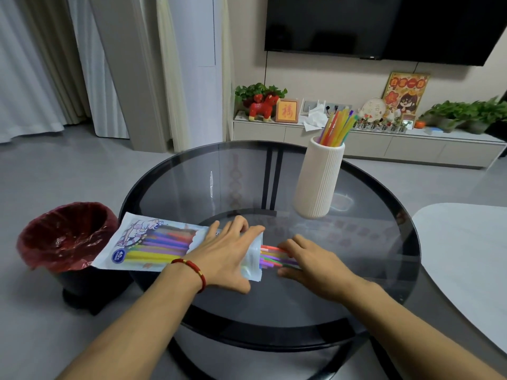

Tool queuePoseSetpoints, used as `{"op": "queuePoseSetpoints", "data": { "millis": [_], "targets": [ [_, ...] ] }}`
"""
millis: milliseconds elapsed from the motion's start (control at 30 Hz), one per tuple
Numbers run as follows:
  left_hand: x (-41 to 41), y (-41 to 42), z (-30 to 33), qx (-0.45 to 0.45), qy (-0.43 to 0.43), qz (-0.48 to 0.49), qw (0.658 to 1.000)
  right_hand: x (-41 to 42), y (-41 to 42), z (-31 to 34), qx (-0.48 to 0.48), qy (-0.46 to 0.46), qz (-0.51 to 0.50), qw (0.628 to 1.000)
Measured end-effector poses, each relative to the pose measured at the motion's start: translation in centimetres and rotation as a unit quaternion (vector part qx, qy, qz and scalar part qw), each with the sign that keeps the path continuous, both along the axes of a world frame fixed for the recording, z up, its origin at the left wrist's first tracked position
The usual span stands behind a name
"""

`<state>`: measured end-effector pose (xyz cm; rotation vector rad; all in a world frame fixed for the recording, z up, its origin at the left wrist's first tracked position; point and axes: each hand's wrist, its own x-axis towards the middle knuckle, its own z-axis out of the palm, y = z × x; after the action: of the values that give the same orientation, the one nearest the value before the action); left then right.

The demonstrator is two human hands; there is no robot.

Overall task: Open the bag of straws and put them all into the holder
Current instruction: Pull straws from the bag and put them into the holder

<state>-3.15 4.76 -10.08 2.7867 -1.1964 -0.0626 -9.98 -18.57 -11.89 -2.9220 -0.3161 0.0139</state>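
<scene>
bin [65, 237]: sitting left of table [192, 187], bag's end overhanging it.
holder [319, 179]: standing upright at back, holding some straws.
bag [153, 242]: lying flat, straws [274, 257] sticking out.
left hand [227, 253]: spread, pressing bag.
right hand [315, 263]: fingers closing on straws.

Left hand [227, 253] pressing straw bag [153, 242] flat, right hand [310, 259] gripping protruding straws [271, 257], holder [319, 176] beyond
</scene>
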Motion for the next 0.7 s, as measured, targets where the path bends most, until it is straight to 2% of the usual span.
{"op": "queuePoseSetpoints", "data": {
  "millis": [200,400,467,567,700],
  "targets": [
    [0.2,0.1,-0.6,0.004,-0.001,0.009,1.0,0.8,1.7,0.4,-0.025,-0.031,0.055,0.998],
    [1.1,1.2,-0.9,0.06,-0.003,0.07,0.996,0.7,-1.9,2.3,-0.087,-0.035,0.029,0.995],
    [0.9,0.9,-0.9,0.038,0.006,0.068,0.997,0.2,-2.9,2.8,-0.115,-0.03,0.015,0.993],
    [0.2,-0.5,-0.7,-0.041,0.012,0.045,0.998,-0.6,-3.4,3.7,-0.133,-0.027,0.007,0.991],
    [-0.5,-2.4,-0.9,-0.071,-0.053,-0.012,0.996,-1.9,-3.0,5.2,-0.093,-0.038,0.004,0.995]
  ]
}}
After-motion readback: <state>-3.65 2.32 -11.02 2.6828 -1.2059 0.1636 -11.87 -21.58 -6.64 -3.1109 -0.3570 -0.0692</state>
